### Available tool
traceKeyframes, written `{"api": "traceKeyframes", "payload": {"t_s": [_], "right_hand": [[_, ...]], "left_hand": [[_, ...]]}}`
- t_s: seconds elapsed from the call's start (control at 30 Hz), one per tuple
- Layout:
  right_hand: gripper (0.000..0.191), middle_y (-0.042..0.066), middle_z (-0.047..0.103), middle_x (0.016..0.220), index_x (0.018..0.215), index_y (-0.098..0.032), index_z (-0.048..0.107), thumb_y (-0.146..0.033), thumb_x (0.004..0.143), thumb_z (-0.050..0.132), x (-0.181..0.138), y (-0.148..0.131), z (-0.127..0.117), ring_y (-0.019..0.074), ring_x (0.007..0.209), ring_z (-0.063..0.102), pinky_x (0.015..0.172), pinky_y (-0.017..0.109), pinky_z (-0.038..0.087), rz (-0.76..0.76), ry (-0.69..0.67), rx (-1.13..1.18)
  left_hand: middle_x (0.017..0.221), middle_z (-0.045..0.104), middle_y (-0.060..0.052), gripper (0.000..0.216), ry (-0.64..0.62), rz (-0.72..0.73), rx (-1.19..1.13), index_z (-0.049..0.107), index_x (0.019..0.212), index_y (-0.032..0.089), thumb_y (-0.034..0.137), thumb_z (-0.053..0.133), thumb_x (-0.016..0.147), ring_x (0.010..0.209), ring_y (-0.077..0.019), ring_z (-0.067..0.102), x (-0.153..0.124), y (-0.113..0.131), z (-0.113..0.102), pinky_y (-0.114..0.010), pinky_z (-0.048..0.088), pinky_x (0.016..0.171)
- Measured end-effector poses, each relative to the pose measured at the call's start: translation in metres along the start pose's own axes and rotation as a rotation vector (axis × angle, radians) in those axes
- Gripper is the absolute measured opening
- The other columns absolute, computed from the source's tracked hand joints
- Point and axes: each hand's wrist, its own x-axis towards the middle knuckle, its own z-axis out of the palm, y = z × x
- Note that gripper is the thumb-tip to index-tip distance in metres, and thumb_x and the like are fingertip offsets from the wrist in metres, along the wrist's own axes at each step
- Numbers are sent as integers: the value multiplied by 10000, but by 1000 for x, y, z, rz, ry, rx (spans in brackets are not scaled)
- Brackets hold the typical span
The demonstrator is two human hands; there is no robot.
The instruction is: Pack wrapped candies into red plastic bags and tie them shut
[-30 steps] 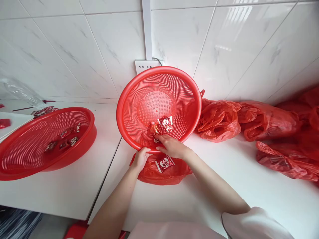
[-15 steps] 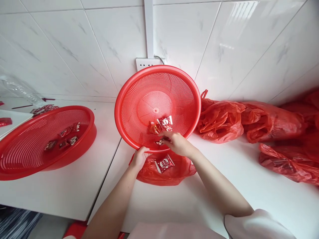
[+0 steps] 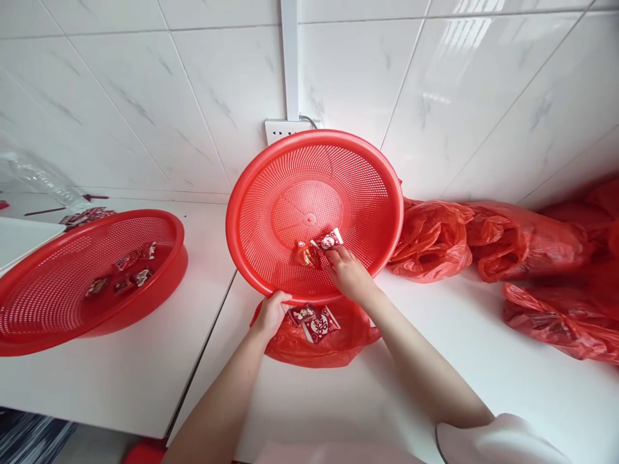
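Observation:
A red plastic colander is tilted toward me, its lower rim over the mouth of a red plastic bag. My left hand is closed at the colander's lower left rim, right by the bag's edge; whether it also pinches the bag I cannot tell. Inside the colander, my right hand has its fingers closed on a red-and-white candy packet. Beside that packet lies an orange-gold wrapped candy. In the bag's mouth are a dark red wrapped candy and a red-and-white packet.
Another red colander with several wrapped candies stands at left. Several filled red bags line the wall at right. A power strip sits behind the colander. A clear plastic bottle lies at far left. A seam divides the white tables.
A dark red candy has come from the colander into the bag's mouth. My right hand has moved up to the red-and-white packet, which has turned. The colander has shifted slightly right.

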Motion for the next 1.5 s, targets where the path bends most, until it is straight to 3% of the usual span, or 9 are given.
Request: {"api": "traceKeyframes", "payload": {"t_s": [0.1,0.2,0.4,0.67,0.77,1.0,1.23,1.43,1.5], "right_hand": [[406,203,487,1326,1318,-144,466,-233,924,498,4,5,11,300,1170,536,966,409,448,48,-2,-90],[310,210,562,1198,1194,-130,542,-237,903,535,5,6,14,324,1094,576,920,431,458,39,-43,-91],[298,109,668,1088,1173,-173,530,-145,876,526,5,10,1,208,950,660,824,290,489,-9,-55,32],[209,62,697,1008,1012,-196,635,-162,808,614,2,5,-22,176,900,670,848,308,515,-13,289,400],[193,45,710,969,992,-205,649,-229,801,656,-1,3,-28,173,857,675,835,317,525,22,323,474],[253,47,727,969,994,-186,651,-266,764,718,-8,-2,-39,171,873,678,845,318,523,0,205,611],[168,13,732,937,968,-210,688,-151,833,607,-26,-28,-41,148,850,682,804,281,524,-312,-253,615],[158,21,736,927,941,-204,692,-128,820,624,-29,-40,-22,156,816,679,762,276,525,-403,-355,589],[144,24,732,926,955,-209,683,-157,860,588,-28,-41,-21,158,820,675,759,276,518,-412,-315,562]], "left_hand": [[887,754,-80,164,-20,-19,5,731,774,177,200,592,691,1032,-328,658,-1,-4,-2,-419,510,885],[903,754,-83,150,-12,-40,21,730,765,178,210,601,696,1027,-329,662,-2,-7,-4,-414,517,868],[911,753,-90,159,-34,-2,19,744,772,182,217,605,702,1030,-336,661,-3,-5,-5,-433,521,876],[841,739,-124,169,58,47,57,716,725,111,254,657,656,963,-360,668,-8,11,2,-483,582,768],[884,739,-123,208,62,62,28,720,792,105,242,668,644,971,-357,664,-10,14,4,-487,587,770],[873,729,-97,159,69,122,-41,697,778,103,202,645,664,974,-323,661,-10,15,6,-478,583,812],[769,724,-130,193,84,103,-5,680,709,83,257,600,688,903,-304,687,-11,18,10,-421,584,768],[826,733,-125,201,93,118,13,687,752,89,257,590,698,835,-265,697,-14,21,10,-392,579,755],[826,731,-107,171,106,138,18,677,741,100,248,600,703,831,-252,693,-16,22,8,-389,580,755]]}}
